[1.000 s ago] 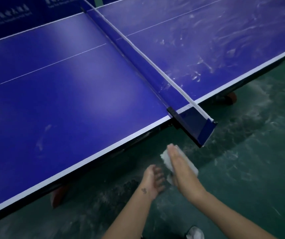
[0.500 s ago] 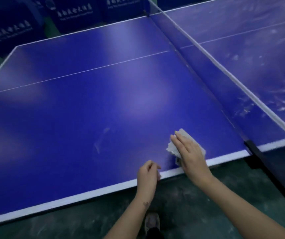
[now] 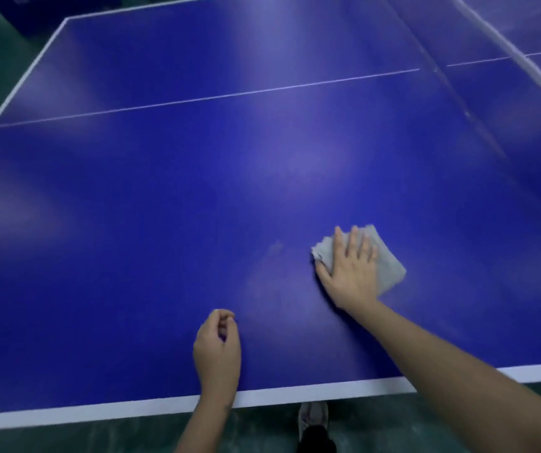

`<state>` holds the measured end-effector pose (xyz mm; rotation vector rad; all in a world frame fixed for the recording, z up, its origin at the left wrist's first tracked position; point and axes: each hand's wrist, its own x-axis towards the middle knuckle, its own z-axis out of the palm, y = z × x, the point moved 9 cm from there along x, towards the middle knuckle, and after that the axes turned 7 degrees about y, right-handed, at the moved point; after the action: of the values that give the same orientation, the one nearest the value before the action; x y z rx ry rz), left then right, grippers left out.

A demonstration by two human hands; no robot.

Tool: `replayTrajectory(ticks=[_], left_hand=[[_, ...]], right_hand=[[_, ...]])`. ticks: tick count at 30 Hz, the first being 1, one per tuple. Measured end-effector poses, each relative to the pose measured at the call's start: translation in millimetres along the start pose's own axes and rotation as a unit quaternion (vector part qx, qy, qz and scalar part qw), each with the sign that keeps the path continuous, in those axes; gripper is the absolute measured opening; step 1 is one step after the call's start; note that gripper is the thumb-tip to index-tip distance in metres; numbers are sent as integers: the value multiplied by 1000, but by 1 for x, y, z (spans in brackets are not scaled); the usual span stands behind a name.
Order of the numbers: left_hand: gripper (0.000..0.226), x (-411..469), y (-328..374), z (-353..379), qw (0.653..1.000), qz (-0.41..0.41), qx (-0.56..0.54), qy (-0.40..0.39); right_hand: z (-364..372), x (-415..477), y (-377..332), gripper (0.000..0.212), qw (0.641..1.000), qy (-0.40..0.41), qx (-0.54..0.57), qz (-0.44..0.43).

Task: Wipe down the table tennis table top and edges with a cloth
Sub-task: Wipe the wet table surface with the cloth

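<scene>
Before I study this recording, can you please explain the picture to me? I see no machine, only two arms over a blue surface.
There is no machine here. A person wears one camera on the head, looking forward and down, so both arms entering from below are that person's own. The blue surface is a table tennis table with a white edge line; its net crosses the top right corner. The right hand lies flat, fingers straight, on a pale cloth and presses it onto the table top. The left hand holds nothing; its fingers are loosely curled, near the front edge. A faint smudge shows left of the cloth. Below the edge, a shoe is visible.
</scene>
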<state>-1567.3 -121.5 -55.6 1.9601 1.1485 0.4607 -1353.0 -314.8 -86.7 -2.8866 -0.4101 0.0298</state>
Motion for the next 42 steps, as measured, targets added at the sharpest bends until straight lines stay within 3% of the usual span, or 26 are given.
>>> replayTrajectory(ticks=[4,8,12,14,19,25,31,33,35,42], left_hand=[[22,7,-25,-15,1000,-19,-3,20],[23,10,-33,-25,999,-20,-20,33],[20,7,-17,-23,999,23,-29,33],[18,3,-5,-12,999,44,-29,11],[17,-19,29,35,992,99,-17,-75],[19,-80,76,104,962,182,19,-202],[17,-159,119,161,906,296,55,-298],[16,-193,134,179,883,328,63,-329],[15,-233,148,199,858,358,66,-363],[12,-421,192,253,728,501,88,-461]], right_hand=[[13,28,-96,90,984,-43,108,-133],[26,-25,-160,95,938,-126,164,-278],[32,-102,-148,87,895,-145,121,-404],[32,-116,-119,88,902,-114,61,-412],[6,-72,-1,79,981,-49,-36,-186],[-30,-120,166,73,997,-5,-56,56],[-62,-190,256,66,986,26,40,157],[-67,-212,277,70,979,27,119,161],[-75,-238,297,69,976,22,131,170],[-123,-365,398,55,949,73,127,278]])
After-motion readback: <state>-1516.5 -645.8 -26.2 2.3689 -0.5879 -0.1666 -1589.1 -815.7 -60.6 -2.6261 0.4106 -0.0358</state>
